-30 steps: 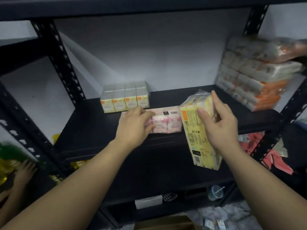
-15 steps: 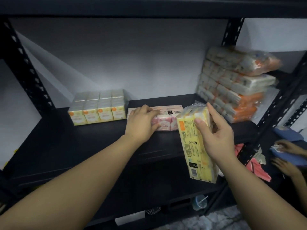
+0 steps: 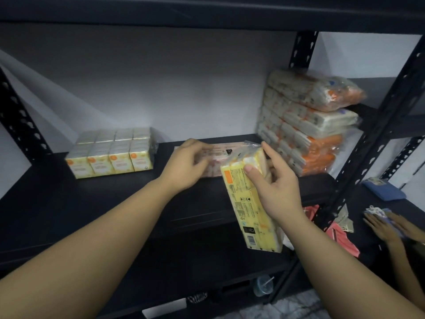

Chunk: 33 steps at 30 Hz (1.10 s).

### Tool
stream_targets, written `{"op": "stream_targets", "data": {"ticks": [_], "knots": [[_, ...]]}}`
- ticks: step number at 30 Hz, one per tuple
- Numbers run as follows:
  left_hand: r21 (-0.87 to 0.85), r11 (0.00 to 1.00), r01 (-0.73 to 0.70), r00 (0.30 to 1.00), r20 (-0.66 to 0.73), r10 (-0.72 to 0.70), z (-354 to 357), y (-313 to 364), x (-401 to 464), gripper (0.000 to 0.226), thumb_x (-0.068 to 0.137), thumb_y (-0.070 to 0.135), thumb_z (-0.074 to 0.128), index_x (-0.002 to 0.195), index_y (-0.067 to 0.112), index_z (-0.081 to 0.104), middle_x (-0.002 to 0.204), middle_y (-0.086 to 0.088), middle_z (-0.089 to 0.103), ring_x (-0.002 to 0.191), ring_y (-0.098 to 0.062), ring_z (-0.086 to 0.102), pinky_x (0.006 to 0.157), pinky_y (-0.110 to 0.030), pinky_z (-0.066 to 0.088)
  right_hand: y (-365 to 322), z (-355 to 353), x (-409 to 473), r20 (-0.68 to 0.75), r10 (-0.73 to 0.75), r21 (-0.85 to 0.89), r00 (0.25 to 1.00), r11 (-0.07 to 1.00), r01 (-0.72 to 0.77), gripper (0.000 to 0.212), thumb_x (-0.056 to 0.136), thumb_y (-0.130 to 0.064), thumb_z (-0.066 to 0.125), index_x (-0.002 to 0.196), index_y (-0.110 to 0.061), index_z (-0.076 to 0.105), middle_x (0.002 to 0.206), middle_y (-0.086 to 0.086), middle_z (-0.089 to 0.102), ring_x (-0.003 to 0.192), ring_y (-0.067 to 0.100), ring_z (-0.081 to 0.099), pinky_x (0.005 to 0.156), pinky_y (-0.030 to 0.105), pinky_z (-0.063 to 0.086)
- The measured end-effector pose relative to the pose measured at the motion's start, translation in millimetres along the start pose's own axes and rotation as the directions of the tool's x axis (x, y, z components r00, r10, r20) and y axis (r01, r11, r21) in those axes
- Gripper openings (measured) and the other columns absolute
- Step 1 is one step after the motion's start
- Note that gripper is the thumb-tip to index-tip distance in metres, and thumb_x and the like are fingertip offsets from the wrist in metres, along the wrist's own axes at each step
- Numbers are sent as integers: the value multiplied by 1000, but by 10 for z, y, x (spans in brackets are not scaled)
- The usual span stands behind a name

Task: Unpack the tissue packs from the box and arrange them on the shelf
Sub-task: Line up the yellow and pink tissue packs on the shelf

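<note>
A pink tissue pack [image 3: 226,151] lies flat on the black shelf board [image 3: 69,194], and my left hand [image 3: 186,164] rests on its left end with fingers curled over it. My right hand [image 3: 273,187] grips a long yellow tissue pack [image 3: 247,208] by its upper end; the pack hangs tilted in front of the shelf edge, just right of the pink one. A block of small yellow-and-white tissue packs [image 3: 112,153] stands at the shelf's left. A stack of orange-and-white tissue packs [image 3: 308,125] fills the right end. The box is out of view.
Black perforated uprights [image 3: 368,143] frame the shelf at the right, with an upper board [image 3: 207,12] close overhead. Another person's hands [image 3: 388,226] work on a neighbouring shelf at the right, near a blue pack [image 3: 381,188]. A plastic cup [image 3: 262,285] sits on a lower shelf.
My left hand has pushed the pink pack further back on the shelf. The yellow pack in my right hand has risen slightly toward the shelf. The view has shifted right.
</note>
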<state>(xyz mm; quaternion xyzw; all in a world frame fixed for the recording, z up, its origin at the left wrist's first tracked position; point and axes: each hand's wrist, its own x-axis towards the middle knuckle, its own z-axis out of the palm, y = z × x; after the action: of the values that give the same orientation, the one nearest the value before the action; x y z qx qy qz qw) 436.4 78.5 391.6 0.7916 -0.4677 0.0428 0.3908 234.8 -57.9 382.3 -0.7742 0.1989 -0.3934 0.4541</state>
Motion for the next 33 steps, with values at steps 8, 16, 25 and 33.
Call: {"op": "stream_targets", "data": {"ticks": [8, 16, 25, 33], "knots": [[-581, 742, 335, 942, 195, -272, -421, 71, -734, 27, 110, 18, 44, 122, 19, 68, 111, -1, 78, 105, -19, 74, 102, -49, 56, -458, 578, 78, 64, -35, -7, 997, 999, 35, 81, 79, -56, 83, 148, -35, 48, 121, -14, 64, 109, 0, 60, 92, 25, 51], [-544, 757, 362, 931, 249, -266, -706, -206, -1242, 75, 72, 49, 86, 133, 20, 53, 125, 2, 73, 116, -16, 71, 100, -43, 58, -897, 1343, 81, 31, 40, 144, 999, 989, -45, 75, 79, -73, 68, 144, -47, 45, 137, -15, 54, 125, 8, 55, 104, 43, 52], [-568, 740, 361, 925, 119, -360, -824, -316, -1408, 95, 56, 35, 102, 134, 28, 49, 130, 11, 69, 121, -11, 67, 101, -45, 57, -1113, 1689, -46, 100, -1, 122, 995, 992, -11, 88, 72, -76, 74, 147, -45, 42, 133, -13, 55, 122, 8, 55, 102, 41, 52], [-701, 626, 342, 923, 126, -363, -1046, -395, -1408, 93, 63, 20, 95, 143, 20, 47, 134, 0, 70, 122, -21, 68, 105, -54, 54, -915, 1505, -160, 443, 58, 158, 894, 977, -142, 55, 92, -54, 70, 141, -33, 56, 120, -14, 72, 103, 3, 71, 90, 44, 62]]}}
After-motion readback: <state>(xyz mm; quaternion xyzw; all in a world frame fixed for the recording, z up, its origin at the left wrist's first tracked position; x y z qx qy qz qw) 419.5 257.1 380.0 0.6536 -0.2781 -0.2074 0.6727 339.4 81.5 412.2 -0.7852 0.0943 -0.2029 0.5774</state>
